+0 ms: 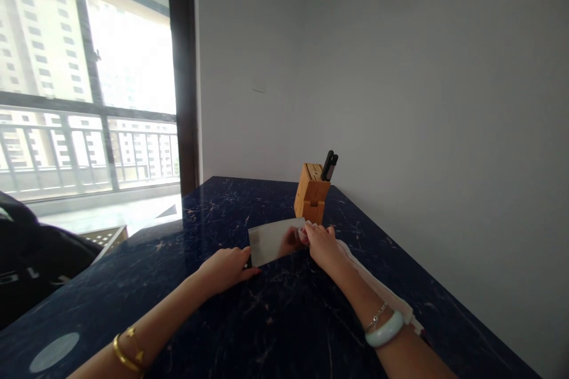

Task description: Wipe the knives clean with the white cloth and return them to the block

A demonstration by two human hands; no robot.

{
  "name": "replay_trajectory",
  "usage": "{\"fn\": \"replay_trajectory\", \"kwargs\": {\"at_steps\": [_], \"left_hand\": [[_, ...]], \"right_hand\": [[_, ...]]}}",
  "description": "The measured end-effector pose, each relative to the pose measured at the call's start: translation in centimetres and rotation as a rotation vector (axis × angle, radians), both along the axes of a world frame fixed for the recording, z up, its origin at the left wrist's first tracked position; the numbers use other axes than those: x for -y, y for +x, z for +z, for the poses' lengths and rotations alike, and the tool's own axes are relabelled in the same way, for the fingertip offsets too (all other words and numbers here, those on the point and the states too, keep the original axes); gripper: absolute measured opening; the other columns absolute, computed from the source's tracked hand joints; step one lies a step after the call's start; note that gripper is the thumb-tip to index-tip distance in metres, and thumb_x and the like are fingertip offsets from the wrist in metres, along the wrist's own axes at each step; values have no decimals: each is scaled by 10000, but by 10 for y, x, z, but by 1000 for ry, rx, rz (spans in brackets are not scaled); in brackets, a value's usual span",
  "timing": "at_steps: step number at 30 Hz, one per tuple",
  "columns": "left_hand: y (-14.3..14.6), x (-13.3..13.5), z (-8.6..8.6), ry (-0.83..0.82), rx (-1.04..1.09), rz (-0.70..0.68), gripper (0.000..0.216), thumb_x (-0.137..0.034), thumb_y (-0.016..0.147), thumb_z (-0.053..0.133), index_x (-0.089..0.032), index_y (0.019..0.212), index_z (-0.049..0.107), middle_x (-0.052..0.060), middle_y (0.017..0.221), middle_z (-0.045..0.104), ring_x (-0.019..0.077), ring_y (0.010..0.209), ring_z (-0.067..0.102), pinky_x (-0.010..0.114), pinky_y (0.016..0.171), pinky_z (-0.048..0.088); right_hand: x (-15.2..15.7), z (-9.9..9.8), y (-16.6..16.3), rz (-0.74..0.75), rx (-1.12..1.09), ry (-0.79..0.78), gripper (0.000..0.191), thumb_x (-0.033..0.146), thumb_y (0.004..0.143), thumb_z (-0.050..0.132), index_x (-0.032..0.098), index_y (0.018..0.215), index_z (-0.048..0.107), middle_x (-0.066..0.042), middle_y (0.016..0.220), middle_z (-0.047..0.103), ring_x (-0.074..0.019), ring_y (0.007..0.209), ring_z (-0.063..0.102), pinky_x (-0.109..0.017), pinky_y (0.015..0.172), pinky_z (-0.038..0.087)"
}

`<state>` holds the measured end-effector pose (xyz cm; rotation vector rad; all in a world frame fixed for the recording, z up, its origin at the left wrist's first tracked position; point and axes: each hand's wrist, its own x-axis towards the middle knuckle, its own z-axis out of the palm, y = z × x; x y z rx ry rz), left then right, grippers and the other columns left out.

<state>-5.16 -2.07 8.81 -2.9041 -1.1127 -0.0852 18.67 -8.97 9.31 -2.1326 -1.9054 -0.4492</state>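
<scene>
My left hand (229,267) is closed round the dark handle of a cleaver, most of the handle hidden by the fingers. The cleaver's wide shiny blade (271,242) points right, tilted above the table, and mirrors part of a hand. At the blade's far end my right hand (324,244) pinches a pale cloth (376,285) against the metal. The rest of the cloth trails back under my right forearm. Just behind the blade tip stands a wooden knife block (311,192), with black-handled tools (329,166) in its right side.
The dark blue marbled table (249,325) runs to the grey wall at the right and back. A round pale disc (54,352) lies near its left front edge. On the left are a black bag-like object (31,260) and a large window (128,59).
</scene>
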Motion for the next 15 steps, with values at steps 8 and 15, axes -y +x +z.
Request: {"fn": "replay_trajectory", "kwargs": {"at_steps": [8, 15], "left_hand": [[0, -2, -3, 29, -9, -2, 552, -591, 788, 306, -173, 1083, 511, 117, 860, 658, 282, 777, 632, 350, 660, 467], [0, 0, -1, 64, -14, -30, 481, -564, 804, 308, -175, 947, 552, 102, 838, 663, 271, 745, 638, 339, 656, 470]], "right_hand": [[8, 0, -49, 279, 63, -50, 224, 42, 729, 426, 175, 893, 501, -50, 896, 577, -172, 887, 455, -301, 743, 201], [10, -1, -85, 452, 55, 88, 204, 123, 840, 365, 189, 966, 510, -41, 884, 572, -170, 878, 444, -305, 756, 243]]}}
